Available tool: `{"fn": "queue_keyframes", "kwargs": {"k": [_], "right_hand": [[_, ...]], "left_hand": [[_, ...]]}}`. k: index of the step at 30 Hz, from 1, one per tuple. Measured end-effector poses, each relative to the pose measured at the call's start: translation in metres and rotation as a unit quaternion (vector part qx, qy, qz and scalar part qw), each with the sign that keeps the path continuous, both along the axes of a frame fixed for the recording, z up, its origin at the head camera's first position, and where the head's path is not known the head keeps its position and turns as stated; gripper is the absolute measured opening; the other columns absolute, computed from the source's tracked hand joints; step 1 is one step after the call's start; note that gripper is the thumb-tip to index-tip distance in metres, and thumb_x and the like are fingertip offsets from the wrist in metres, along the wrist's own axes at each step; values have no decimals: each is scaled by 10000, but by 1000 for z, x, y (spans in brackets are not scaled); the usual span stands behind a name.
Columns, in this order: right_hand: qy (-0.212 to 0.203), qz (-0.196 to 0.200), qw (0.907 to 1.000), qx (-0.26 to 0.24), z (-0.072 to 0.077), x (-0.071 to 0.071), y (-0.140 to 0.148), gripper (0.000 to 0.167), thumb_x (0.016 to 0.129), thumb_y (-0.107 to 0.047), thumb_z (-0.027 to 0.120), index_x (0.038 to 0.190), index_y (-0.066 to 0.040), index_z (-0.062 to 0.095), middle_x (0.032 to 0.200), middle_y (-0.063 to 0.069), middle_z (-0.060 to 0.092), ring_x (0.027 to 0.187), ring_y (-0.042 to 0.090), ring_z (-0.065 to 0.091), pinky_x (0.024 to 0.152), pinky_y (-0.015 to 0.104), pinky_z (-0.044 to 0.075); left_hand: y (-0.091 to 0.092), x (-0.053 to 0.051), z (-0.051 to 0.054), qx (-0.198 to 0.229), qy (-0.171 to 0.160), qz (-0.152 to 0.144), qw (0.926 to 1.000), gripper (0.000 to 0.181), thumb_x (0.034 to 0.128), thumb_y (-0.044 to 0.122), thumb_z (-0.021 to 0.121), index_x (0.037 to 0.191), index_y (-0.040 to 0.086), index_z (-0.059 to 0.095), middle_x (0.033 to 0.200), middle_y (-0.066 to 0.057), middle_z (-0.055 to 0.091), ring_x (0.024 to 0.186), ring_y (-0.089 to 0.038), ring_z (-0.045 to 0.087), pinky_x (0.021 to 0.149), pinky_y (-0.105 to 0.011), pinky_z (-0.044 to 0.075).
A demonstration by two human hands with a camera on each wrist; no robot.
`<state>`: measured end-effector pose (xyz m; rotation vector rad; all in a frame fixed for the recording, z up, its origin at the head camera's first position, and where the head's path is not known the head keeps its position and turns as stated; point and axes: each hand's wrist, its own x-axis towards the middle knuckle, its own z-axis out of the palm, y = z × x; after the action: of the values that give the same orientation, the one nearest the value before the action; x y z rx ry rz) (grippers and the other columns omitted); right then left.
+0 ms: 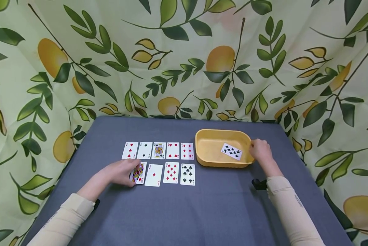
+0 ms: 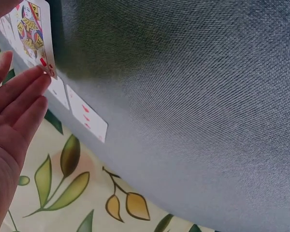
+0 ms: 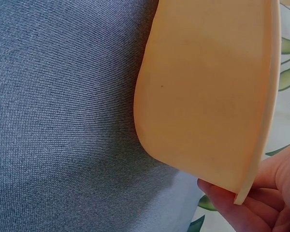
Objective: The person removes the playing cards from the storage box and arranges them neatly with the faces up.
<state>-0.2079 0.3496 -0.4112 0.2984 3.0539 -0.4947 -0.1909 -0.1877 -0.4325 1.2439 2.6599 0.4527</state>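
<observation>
My left hand (image 1: 121, 172) holds a queen of diamonds playing card (image 1: 138, 174) by its edge, at the left end of the nearer row of cards. In the left wrist view the queen stands tilted, with fingertips against its lower edge. Beside it lie an ace of diamonds (image 1: 153, 175), a many-pip diamond card (image 1: 171, 173) and a club card (image 1: 188, 174). My right hand (image 1: 261, 152) grips the right end of a yellow plastic tray (image 1: 209, 150), thumb and fingers around the rim. One black-suited card (image 1: 231, 151) lies face up inside, slanted.
A farther row holds several face-up cards: a heart card (image 1: 130, 150), a spade card (image 1: 144, 150), a king (image 1: 158, 150), a four of hearts (image 1: 173, 150) and a diamond card (image 1: 187, 151). Beneath is a blue-grey cloth (image 1: 177, 215); behind hangs a leaf-patterned curtain (image 1: 184, 51).
</observation>
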Motion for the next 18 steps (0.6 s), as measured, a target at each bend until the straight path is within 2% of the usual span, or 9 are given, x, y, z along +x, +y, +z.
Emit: {"fn": "queue_keyframes", "kwargs": {"k": [6,18], "right_hand": [[36,46,10000,34,-1,0,1,166,940,-4,497,847,68,614,682,152,521,563,242,520,480,286,401],[103,111,9998,103,-1,0,2,166,935,-6,494,837,63,608,680,149,520,564,244,519,476,282,399]], "left_hand": [[0,2,-2,-11,-85,-14,10000,415,614,139,814,836,108,464,713,34,458,646,-72,406,573,-229,368],[-2,-2,-8,-22,-113,-65,9999,445,617,155,831,869,110,467,739,51,451,666,-81,422,586,-248,383]]}}
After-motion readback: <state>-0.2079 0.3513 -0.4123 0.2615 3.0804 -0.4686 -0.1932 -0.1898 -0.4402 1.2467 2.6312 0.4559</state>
